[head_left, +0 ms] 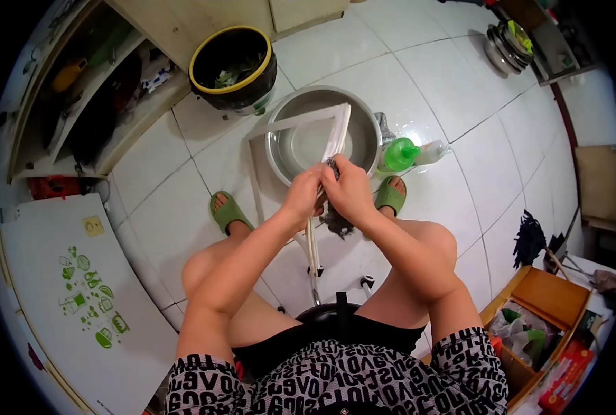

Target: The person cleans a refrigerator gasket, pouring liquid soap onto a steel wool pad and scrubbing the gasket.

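Observation:
A thin white rectangular frame (pixel 338 130) slants across a round metal basin (pixel 275 149), one side of it running down between my knees. My left hand (pixel 305 196) is closed around that side, just below the basin's rim. Right beside it, my right hand (pixel 349 190) is closed on a dark grey, shaggy rag (pixel 338 225), which hangs below the fingers and also shows above them against the frame. The fingertips of both hands are partly hidden. Shallow water seems to lie in the basin.
A green-capped bottle (pixel 399 154) and a clear bottle (pixel 432 152) lie right of the basin on wet tiles. A black bin (pixel 239 95) with a yellow rim stands behind. A white cabinet (pixel 66 228) is at left, an open wooden drawer (pixel 546 297) at right.

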`<state>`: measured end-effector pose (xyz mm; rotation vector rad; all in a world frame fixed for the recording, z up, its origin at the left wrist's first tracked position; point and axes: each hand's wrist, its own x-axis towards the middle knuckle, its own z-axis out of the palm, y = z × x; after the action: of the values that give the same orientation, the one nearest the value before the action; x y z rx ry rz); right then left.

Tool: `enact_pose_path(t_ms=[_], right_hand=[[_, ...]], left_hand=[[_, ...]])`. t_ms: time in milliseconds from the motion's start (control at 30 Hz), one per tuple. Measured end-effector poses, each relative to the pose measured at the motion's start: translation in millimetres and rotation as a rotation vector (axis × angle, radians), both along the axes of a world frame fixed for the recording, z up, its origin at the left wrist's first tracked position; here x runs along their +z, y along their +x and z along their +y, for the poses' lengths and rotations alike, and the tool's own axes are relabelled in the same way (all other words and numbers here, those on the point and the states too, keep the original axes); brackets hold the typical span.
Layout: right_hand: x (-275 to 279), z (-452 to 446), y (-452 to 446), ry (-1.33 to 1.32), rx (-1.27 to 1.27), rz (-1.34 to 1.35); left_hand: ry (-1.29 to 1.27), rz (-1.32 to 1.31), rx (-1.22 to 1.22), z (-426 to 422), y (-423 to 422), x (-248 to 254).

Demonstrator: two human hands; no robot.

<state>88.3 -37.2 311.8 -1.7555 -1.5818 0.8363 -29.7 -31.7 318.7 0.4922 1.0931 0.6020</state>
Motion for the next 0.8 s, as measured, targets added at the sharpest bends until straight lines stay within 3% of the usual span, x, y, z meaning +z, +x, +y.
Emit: enact_pose_path(t_ms=[67, 167, 367, 400, 467, 533, 633, 667, 733, 800], right_hand=[[-12, 19, 13, 0.108, -0.083, -0.052], [-7, 40, 27, 0.064, -0.19, -0.056], [-6, 4, 1, 0.064, 0.009, -0.064], [-7, 14, 10, 0.159, -0.007, -0.102], [3, 36, 23, 0.004, -0.16, -0.119], [4, 34, 20, 0.062, -0.163, -0.145], [8, 5, 0, 0.129, 0.043, -0.069], [8, -2, -5, 0.033, 0.04, -0.038], [-8, 17, 11, 0.165, -0.004, -0.165], [-8, 40, 28, 0.059, -0.151, -0.219]], left_hand=[[-0.052, 0.006, -0.005, -7, 2, -4], [0.04, -0.07, -0.068, -10, 5, -1], [-0.049, -0.004, 0.012, 1, -1, -3], [-0.067, -0.005, 0.012, -4, -1, -5], [0.027, -0.09, -0.128, -9, -2, -6], [0.043, -0.084, -0.112, -7, 0, 0], [-0.025, -0.072, -0.01, 0, -2, 4], [-0.032, -0.041, 0.016, 1, -3, 2], [-0.071, -0.011, 0.034, -7, -2, -3], [0.037, -0.086, -0.131, -9, -2, -5]])
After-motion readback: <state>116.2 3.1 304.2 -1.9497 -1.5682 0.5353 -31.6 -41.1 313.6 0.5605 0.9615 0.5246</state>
